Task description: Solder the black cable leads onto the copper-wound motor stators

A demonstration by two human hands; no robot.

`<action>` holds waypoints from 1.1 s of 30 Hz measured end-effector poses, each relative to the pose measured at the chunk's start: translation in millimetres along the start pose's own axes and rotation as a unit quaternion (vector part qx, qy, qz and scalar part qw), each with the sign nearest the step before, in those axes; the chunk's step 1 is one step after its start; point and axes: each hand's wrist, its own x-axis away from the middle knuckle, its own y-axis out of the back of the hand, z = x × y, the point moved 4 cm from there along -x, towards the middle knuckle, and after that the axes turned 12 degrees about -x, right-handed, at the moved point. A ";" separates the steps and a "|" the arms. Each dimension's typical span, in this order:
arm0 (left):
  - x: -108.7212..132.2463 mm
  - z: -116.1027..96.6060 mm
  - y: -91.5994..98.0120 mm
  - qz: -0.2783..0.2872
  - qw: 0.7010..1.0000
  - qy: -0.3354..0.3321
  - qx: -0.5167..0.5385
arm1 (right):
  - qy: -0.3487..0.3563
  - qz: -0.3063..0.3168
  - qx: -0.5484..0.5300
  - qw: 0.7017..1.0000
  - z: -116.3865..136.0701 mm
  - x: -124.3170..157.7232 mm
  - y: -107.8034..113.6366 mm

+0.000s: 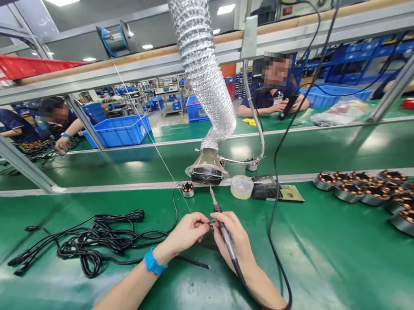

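My right hand is closed around a soldering iron, whose tip points up and away from me. Its fingertips meet those of my left hand, which pinches something small that I cannot make out. A blue band circles my left wrist. Just beyond my hands, a motor stator with copper windings sits by the bench's rear edge, a black cable running from it. To the left lies a tangle of black cables. One stripped cable end lies below my left hand.
A foil exhaust hose hangs ahead, ending in a hood. Beside it stand a round tub and a black holder. Several stators cluster at right. A wire spool hangs above; co-workers sit across the bench.
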 end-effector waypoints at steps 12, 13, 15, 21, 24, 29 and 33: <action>-3.1 5.9 -0.8 -0.026 0.998 0.036 0.055 | -0.034 -0.003 -0.001 0.999 -4.5 9.2 0.6; -3.4 6.3 -0.7 -0.026 0.997 0.037 0.055 | -0.036 -0.010 -0.001 0.999 -4.8 8.7 1.4; -3.7 6.7 -0.9 -0.026 0.997 0.039 0.060 | -0.044 -0.028 0.001 0.999 -6.2 6.9 2.7; -2.8 6.3 -2.5 -0.044 0.998 0.029 0.033 | -0.069 -0.059 0.016 0.996 -11.8 4.2 2.5; -1.8 5.8 -1.9 -0.071 0.997 0.012 -0.014 | -0.069 -0.065 0.011 0.995 -11.9 4.7 2.0; -1.4 6.6 -2.4 -0.091 0.993 -0.014 -0.067 | -0.066 -0.076 -0.003 0.995 -4.2 3.2 6.0; -1.7 7.7 -2.4 -0.115 0.987 -0.030 -0.107 | -0.045 -0.143 0.013 0.989 10.5 5.2 21.5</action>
